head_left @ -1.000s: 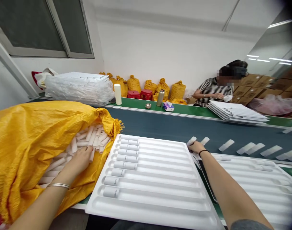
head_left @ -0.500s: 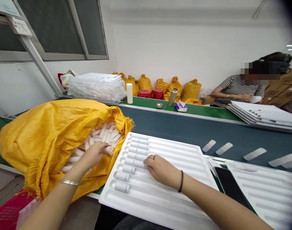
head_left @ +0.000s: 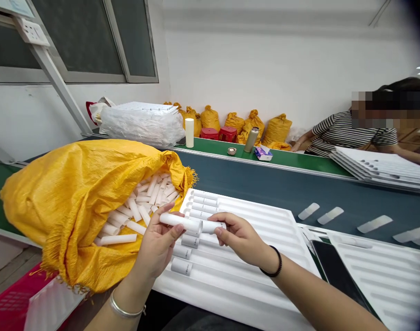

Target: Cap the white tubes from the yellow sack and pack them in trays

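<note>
My left hand (head_left: 155, 250) is closed around a plain white tube (head_left: 178, 222), held almost level above the tray's left side. In my right hand (head_left: 244, 239), fingertips pinch a narrower white cylinder (head_left: 209, 227) with small dark print at its right end. The cylinder's left end meets the tube's open right end; whether it sits inside I cannot tell. Beneath both hands lies a white grooved tray (head_left: 251, 287), with several printed cylinders (head_left: 181, 266) along its left edge. Left of the tray, a yellow woven sack (head_left: 72, 184) lies open, showing many loose white tubes (head_left: 118, 239).
Several joined tube pieces (head_left: 330, 215) lie on the dark belt (head_left: 265, 177). A black phone (head_left: 334, 266) rests between the tray and another grooved tray (head_left: 396, 285). Across the belt are a tissue pack (head_left: 263, 153), a flask (head_left: 252, 139) and a person (head_left: 354, 131) beside stacked trays (head_left: 382, 168).
My left hand has come out of the sack's mouth with a tube. My right hand has lifted a printed cylinder from the tray, and the two pieces now meet end to end.
</note>
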`<action>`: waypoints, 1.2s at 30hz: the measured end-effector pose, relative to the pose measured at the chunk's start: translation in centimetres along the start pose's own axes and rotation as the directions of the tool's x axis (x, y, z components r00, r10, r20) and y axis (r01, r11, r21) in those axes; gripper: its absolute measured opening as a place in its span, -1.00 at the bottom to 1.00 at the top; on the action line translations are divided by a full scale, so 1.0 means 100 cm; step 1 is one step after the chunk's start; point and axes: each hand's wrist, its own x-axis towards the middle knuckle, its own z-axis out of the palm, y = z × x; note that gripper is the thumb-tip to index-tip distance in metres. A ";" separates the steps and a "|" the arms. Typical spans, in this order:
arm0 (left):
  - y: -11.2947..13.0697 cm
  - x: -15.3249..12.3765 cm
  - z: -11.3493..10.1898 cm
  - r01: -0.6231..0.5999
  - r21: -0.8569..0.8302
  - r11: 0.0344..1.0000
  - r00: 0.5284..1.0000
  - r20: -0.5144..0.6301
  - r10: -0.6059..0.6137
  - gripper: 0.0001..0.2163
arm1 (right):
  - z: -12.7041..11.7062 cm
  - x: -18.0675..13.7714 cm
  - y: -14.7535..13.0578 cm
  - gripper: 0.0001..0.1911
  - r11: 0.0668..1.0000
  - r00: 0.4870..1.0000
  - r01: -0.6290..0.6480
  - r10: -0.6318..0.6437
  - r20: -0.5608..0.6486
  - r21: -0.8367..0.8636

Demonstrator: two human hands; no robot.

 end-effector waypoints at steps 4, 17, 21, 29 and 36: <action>-0.004 -0.001 0.005 0.064 0.103 0.993 0.998 0.005 -0.065 -0.66 | -0.013 -0.013 -0.006 -0.72 0.950 0.960 0.188 -0.232 -0.159 -0.248; 0.000 -0.018 0.009 -0.401 0.742 0.536 0.893 0.447 0.050 -0.72 | -0.031 -0.027 -0.019 -0.72 0.802 0.948 0.291 -0.314 0.045 -0.522; 0.002 -0.022 0.008 -0.647 0.708 0.282 0.762 0.589 0.268 -0.70 | -0.027 -0.026 -0.013 -0.72 0.892 0.988 0.103 -0.143 -0.060 -0.441; 0.001 -0.022 0.012 -0.813 0.582 -0.002 0.538 0.754 0.377 -0.44 | -0.018 -0.028 -0.011 -0.66 0.984 0.985 -0.169 0.171 -0.025 0.057; -0.013 -0.030 0.018 -0.839 0.543 0.044 0.521 0.777 0.352 -0.39 | -0.007 -0.045 -0.021 -0.73 0.962 1.000 0.029 -0.025 0.019 -0.273</action>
